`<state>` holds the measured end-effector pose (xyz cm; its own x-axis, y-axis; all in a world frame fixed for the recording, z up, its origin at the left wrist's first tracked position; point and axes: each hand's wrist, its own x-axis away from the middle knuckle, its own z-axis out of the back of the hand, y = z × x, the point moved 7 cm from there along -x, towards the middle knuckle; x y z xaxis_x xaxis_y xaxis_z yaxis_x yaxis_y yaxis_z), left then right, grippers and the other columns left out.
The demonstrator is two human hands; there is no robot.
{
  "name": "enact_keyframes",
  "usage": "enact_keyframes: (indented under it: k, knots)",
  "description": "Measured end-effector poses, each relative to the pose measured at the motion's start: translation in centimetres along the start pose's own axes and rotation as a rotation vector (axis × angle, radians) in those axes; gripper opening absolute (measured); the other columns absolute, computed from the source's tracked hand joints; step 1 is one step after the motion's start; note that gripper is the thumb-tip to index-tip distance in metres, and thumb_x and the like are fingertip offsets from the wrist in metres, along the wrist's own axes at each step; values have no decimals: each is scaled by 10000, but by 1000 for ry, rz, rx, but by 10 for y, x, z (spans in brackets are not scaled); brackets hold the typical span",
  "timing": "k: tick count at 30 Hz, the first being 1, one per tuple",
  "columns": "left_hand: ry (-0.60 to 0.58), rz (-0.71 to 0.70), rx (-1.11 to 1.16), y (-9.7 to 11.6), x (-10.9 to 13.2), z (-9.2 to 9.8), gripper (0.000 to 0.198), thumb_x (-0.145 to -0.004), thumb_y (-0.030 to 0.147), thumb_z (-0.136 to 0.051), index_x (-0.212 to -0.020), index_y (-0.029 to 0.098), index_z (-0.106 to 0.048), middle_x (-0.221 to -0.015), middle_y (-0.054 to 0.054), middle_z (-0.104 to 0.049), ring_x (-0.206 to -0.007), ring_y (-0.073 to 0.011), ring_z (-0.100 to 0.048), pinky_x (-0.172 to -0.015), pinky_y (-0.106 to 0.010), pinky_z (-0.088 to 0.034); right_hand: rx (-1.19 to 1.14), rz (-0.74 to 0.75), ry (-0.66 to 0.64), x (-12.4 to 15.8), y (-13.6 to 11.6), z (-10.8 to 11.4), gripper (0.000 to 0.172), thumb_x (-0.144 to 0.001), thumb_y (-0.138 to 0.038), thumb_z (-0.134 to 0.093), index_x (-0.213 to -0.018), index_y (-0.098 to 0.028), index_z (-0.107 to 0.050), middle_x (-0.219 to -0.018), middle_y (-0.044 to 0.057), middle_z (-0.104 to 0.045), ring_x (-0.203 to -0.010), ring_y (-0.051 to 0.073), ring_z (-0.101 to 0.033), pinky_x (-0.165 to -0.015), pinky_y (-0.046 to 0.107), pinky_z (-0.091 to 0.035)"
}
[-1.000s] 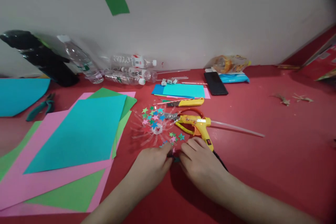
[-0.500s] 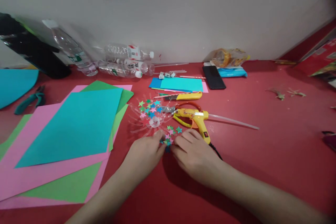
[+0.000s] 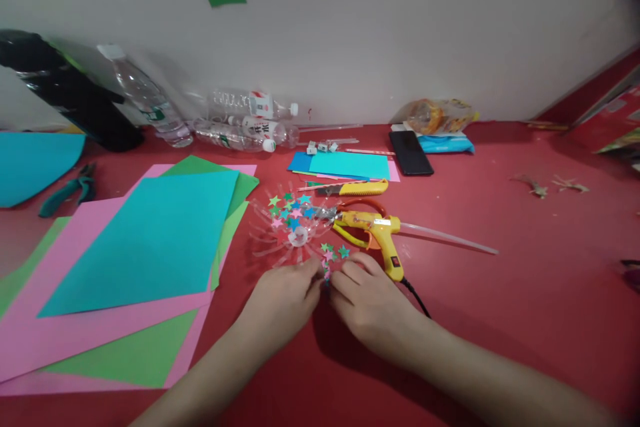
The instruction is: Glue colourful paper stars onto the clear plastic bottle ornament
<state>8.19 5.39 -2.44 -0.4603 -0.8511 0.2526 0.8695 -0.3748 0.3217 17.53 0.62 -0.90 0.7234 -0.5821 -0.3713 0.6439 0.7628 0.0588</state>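
Note:
Small paper stars [image 3: 327, 256] in pink, green and blue lie in a little pile between my two hands. My left hand [image 3: 290, 287] closes on the pile from the left, its fingertips pressed against the stars. From the right, my right hand [image 3: 367, 290] curls its fingers against the same stars. Both sets of fingertips partly hide the pile. Just beyond is a clear plastic bottle piece [image 3: 299, 235] cut into splayed strips, with more coloured stars on it. A yellow glue gun [image 3: 383, 233] rests right of it, over red-and-yellow-handled pliers [image 3: 350, 232].
Coloured paper sheets [image 3: 145, 233] cover the left side, with teal pliers [image 3: 67, 193] beyond. A yellow utility knife [image 3: 363, 188], paper strips [image 3: 350, 164] and a phone [image 3: 411, 153] lie farther back. Plastic bottles [image 3: 235, 135] line the wall. A glue stick [image 3: 450, 238] extends from the gun.
My hands have drawn closer together around the star pile, covering more of it. The whole view has shifted slightly, with things appearing a little lower and farther right.

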Motion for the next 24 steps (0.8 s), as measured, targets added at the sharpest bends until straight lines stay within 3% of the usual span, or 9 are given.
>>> enact_keyframes:
  k: [5,15,21,24]
  knots:
    - [-20,-134,12,9,3,-5,212,-834,112,-388,-840,215,-574,-805,-33,-710,-723,-214,-669,-600,-303,-369,-19,-53,-29,4,5,-4,118,-894,-137,-525,-817,-161,-609,-808,41,-556,-783,205,-443,-857,408,-318]
    - [0,-135,20,8,5,-4,191,-808,101,-401,-791,213,-555,-742,-24,-693,-662,-196,-649,-562,-298,-334,-21,28,-63,4,3,0,170,-899,-103,-477,-812,-157,-613,-793,37,-547,-781,204,-446,-883,414,-327]
    - [12,-104,-7,8,3,0,213,-877,162,-399,-864,210,-606,-786,-45,-722,-722,-227,-690,-592,-298,-391,-40,-55,-86,9,16,-4,166,-915,-148,-498,-811,-169,-625,-852,52,-578,-786,194,-447,-845,400,-349]
    - [51,-44,-14,1,1,3,260,-914,244,-404,-1032,214,-634,-826,-64,-745,-755,-267,-709,-618,-329,-445,-30,-173,-52,13,36,3,163,-920,-154,-503,-854,-173,-651,-855,56,-597,-807,193,-461,-824,377,-356]
